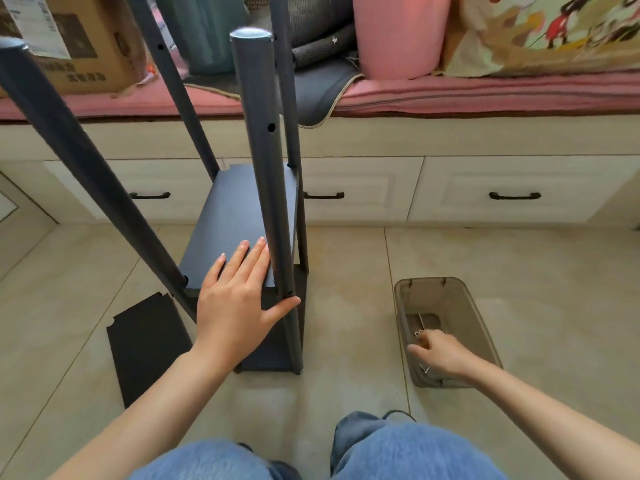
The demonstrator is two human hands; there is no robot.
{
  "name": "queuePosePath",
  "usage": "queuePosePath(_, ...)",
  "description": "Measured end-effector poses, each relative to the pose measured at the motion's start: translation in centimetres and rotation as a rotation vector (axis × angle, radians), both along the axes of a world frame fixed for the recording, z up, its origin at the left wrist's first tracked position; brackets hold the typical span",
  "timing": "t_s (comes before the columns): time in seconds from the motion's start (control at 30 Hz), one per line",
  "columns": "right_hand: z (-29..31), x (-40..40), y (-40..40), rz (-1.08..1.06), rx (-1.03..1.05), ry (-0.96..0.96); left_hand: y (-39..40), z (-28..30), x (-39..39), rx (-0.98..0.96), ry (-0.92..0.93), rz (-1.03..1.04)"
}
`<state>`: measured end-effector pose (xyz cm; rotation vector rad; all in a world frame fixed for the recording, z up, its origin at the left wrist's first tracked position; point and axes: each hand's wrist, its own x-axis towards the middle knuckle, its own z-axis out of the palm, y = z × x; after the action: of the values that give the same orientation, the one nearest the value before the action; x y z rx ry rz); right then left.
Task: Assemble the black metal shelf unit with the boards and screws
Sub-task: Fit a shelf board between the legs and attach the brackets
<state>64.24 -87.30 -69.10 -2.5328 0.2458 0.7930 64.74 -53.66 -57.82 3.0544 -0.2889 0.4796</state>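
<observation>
The black shelf unit stands on the floor with its tall posts rising toward me; the near right post [266,161] has screw holes. A black board [235,216] sits between the posts, above a lower board. My left hand [235,299] lies flat on that board with straight fingers, its thumb against the near right post. My right hand [438,353] reaches into a translucent brown bin [460,299] and its curled fingers pinch screws [419,333]. A loose black board [145,344] lies on the tiles at the left.
A white drawer bench [485,188] with black handles runs behind the shelf, topped by a pink cushion, a cardboard box [86,39], a pink roll and grey fabric. My knees in blue jeans [398,448] are at the bottom edge.
</observation>
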Motion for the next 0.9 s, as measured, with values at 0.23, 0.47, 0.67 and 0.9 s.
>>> queuePosePath(0.23,-2.7,0.2,1.9,-0.025,0.002,0.01,-0.5,0.1,-0.1,0.007,0.02,0.012)
queuePosePath(0.47,-3.1,0.6,5.7,0.077,0.035,-0.034,-0.9,0.2,-0.4,-0.008,0.019,0.012)
queuePosePath(0.67,-3.6,0.7,10.7,0.092,0.139,-0.063,-1.3,0.2,-0.7,-0.006,0.026,0.03)
queuePosePath(0.9,-4.1,1.8,11.5,0.023,0.343,-0.057,-1.8,0.1,-1.4,-0.001,0.008,0.049)
